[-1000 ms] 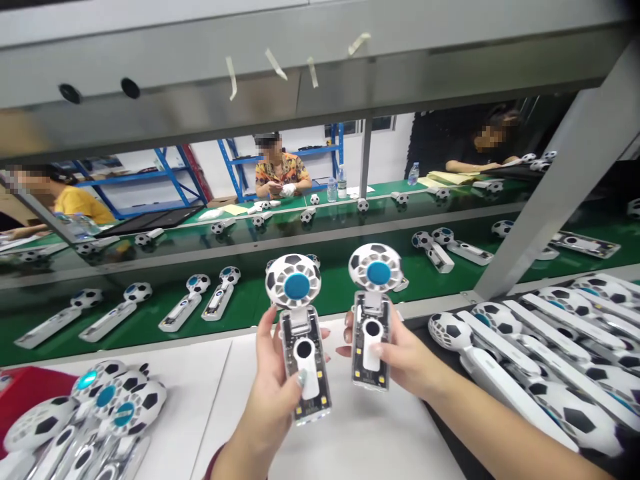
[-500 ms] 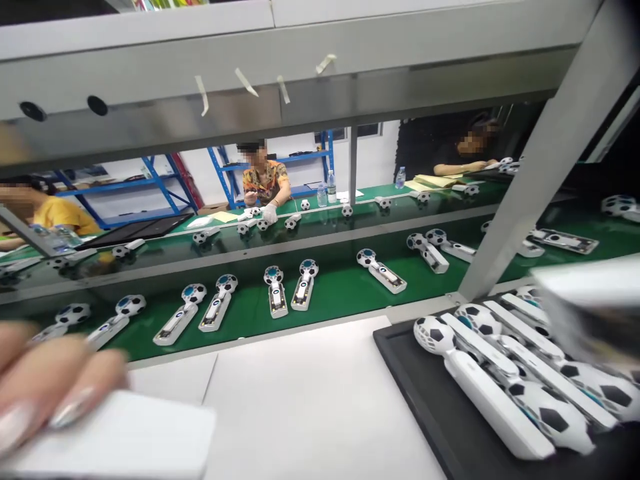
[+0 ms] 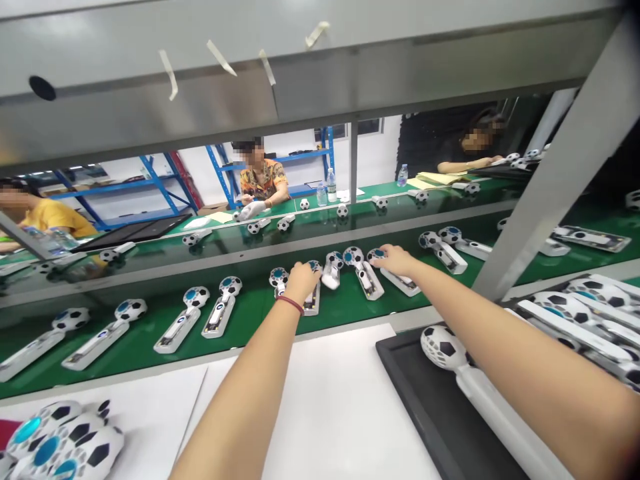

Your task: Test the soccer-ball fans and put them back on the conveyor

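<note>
Both arms reach out over the green conveyor belt. My left hand (image 3: 303, 281) is closed at the ball end of a football-patterned handheld fan (image 3: 313, 301); its fingertips are partly hidden. Farther right, my right hand (image 3: 396, 259) has its fingers bent on the ball head of another such fan (image 3: 404, 285). That fan's opened handle slants toward me below the hand. Between the hands lie a small white fan (image 3: 331, 275) and a fan with its circuit board exposed (image 3: 370, 283).
More opened fans (image 3: 175, 328) lie along the belt (image 3: 145, 333). A black tray (image 3: 415, 393) of fans stands at right, fan heads (image 3: 90, 443) at lower left. A slanted metal post (image 3: 535, 173) and an overhead beam (image 3: 320, 93) frame the belt. Co-workers (image 3: 263, 177) sit opposite.
My left hand has gone from the lower left, where it held a white flat piece, to the belt. My right hand is now also there. Two more fans lie between the hands.
</note>
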{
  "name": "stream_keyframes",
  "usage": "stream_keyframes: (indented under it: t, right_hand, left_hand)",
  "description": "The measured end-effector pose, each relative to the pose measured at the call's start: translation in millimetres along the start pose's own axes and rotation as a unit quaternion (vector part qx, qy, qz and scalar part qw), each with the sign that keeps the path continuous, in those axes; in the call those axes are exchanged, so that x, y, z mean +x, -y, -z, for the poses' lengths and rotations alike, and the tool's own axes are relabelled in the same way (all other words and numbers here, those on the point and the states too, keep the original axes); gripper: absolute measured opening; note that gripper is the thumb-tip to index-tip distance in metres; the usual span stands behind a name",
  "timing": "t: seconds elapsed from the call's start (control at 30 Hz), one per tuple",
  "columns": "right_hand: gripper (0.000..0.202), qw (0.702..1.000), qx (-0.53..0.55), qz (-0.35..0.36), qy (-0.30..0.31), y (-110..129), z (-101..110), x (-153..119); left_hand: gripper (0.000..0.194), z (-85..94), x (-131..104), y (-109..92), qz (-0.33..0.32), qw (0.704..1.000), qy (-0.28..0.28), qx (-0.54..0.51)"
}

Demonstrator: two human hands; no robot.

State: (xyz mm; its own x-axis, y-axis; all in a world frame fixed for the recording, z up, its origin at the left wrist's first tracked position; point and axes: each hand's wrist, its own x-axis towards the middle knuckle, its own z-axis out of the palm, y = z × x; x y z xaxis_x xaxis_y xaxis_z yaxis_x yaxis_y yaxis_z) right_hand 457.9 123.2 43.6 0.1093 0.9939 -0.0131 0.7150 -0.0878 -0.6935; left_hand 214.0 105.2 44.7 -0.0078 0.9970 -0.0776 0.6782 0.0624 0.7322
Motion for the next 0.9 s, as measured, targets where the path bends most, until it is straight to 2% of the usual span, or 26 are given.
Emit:
stream_keyframes:
  t: [0.1,0.17,0.27,0.33,0.43,0.57,0.63,0.7,0.73,0.77,0.8,0.9]
  right_hand:
    - [0.062,0.996,-0.014,-0.089,-0.002,-29.5,5.6,9.5]
    - [0.045,0.992,-0.004,-0.122,0.016,-44.5,5.9,9.3]
    - [0.018,0.99,0.033,-0.135,0.029,-55.2,6.9,3.6]
    - [0.021,0.989,0.072,-0.126,0.022,-53.4,11.6,-3.4]
    - [0.035,0.982,0.167,-0.087,0.011,-37.7,23.9,-21.5]
    - [0.041,0.943,0.323,-0.017,0.074,1.7,37.0,-61.3]
    - [0.041,0.898,0.421,0.01,0.125,24.5,37.2,-84.2]
    - [0.044,0.826,0.536,0.016,0.176,45.0,31.2,-106.2]
    - [0.045,0.795,0.574,0.011,0.194,53.4,25.6,-116.4]
    - [0.046,0.774,0.599,0.006,0.204,60.2,18.1,-126.0]
    - [0.047,0.767,0.607,0.002,0.206,65.2,8.9,-134.9]
    - [0.053,0.767,0.605,0.022,0.211,68.6,-26.6,-157.1]
  left_hand:
    - [0.031,-2.3,5.1,11.6,0.057,0.998,0.033,0.014]
    - [0.032,-10.1,5.4,14.9,0.084,0.995,0.049,0.001]
    - [0.03,-23.7,-0.6,14.7,0.102,0.991,0.056,-0.063]
    - [0.029,-28.8,-11.7,12.2,0.091,0.985,0.059,-0.135]
    - [0.038,-26.4,-40.6,5.5,0.043,0.96,0.053,-0.271]
    - [0.054,-11.4,-89.5,-4.4,-0.008,0.908,0.051,-0.416]
    - [0.06,-6.9,-112.9,-6.6,-0.006,0.872,0.078,-0.483]
    - [0.065,-7.1,-134.7,-5.0,0.014,0.837,0.119,-0.535]
    - [0.065,-8.4,-145.0,-2.6,0.025,0.828,0.13,-0.544]
    - [0.065,-9.7,-154.8,0.9,0.031,0.832,0.129,-0.539]
    - [0.066,-10.4,-163.9,5.4,0.03,0.847,0.112,-0.518]
    - [0.065,-6.7,-185.3,24.8,-0.007,0.899,-0.007,-0.438]
